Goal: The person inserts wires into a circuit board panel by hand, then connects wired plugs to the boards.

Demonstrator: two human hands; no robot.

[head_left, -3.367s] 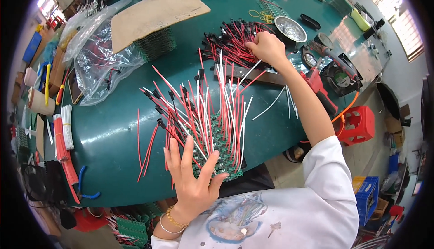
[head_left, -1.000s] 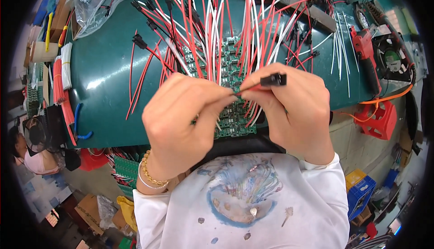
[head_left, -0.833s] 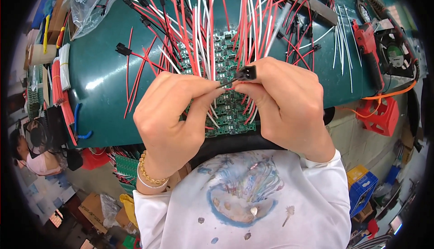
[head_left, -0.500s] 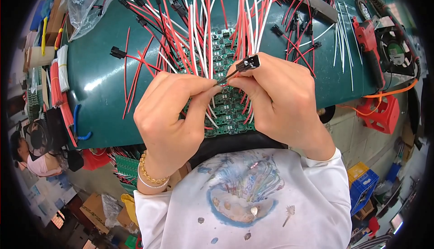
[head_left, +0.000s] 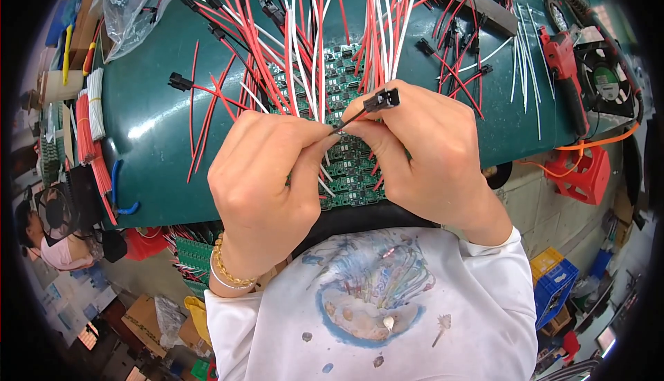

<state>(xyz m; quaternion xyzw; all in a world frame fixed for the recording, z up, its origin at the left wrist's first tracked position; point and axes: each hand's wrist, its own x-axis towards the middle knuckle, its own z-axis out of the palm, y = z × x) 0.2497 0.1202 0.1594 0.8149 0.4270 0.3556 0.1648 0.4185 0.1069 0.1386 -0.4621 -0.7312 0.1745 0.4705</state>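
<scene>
Both hands meet over a panel of green circuit boards (head_left: 353, 166) that lies near the front edge of the table. Thumb and forefinger of my left hand (head_left: 266, 166) are pinched on the thin dark lead of a wire connector (head_left: 382, 100). My right hand (head_left: 432, 153) pinches the same lead close beside it, and the black plug end sticks up over the right fingers. The lead's far end is hidden between the fingertips. Red and white wires (head_left: 301, 49) rise from the boards on the left, with more wires (head_left: 387, 28) on the right.
More black-plugged wire connectors (head_left: 181, 81) lie on the green table (head_left: 152, 180). A red-and-black tool (head_left: 564, 70) and a small fan (head_left: 605, 84) are at the right. Bundled wires (head_left: 86, 125) and blue-handled pliers (head_left: 119, 187) lie at the left edge. A person (head_left: 59, 246) is beyond.
The black plug has tilted and shifted slightly down. My right hand has edged a little left; both hands keep their pinch on the lead.
</scene>
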